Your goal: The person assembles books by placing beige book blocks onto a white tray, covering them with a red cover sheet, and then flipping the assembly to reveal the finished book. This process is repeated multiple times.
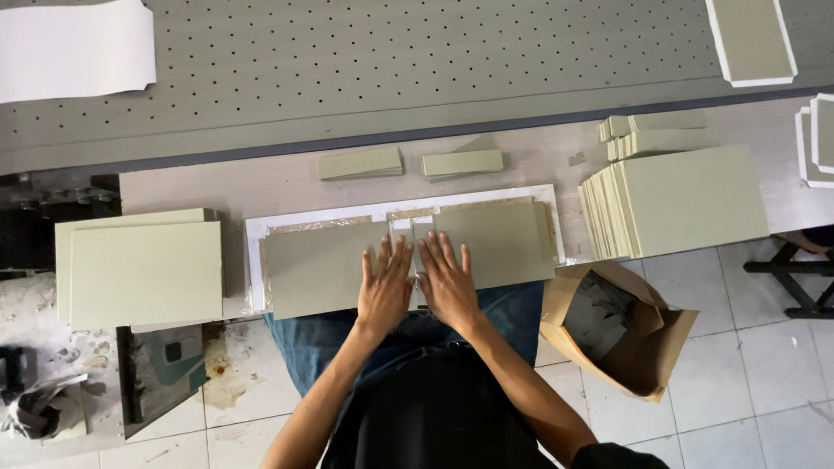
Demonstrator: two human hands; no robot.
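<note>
While hands (415, 282) press flat, boards (408, 252) (greyish-green) touch.

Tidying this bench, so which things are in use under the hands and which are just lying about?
In use: left hand and right hand flat on two grey boards over a white sheet.

Lying about: board stack, left boards, two small strips, brown paper bag.

— What's across the top of the frame?
— A grey perforated board (417, 61), with a pale wood-grain worktop (261, 178) just below it.
— And lower down?
— White floor tiles (747, 347), stained at lower left.
</note>
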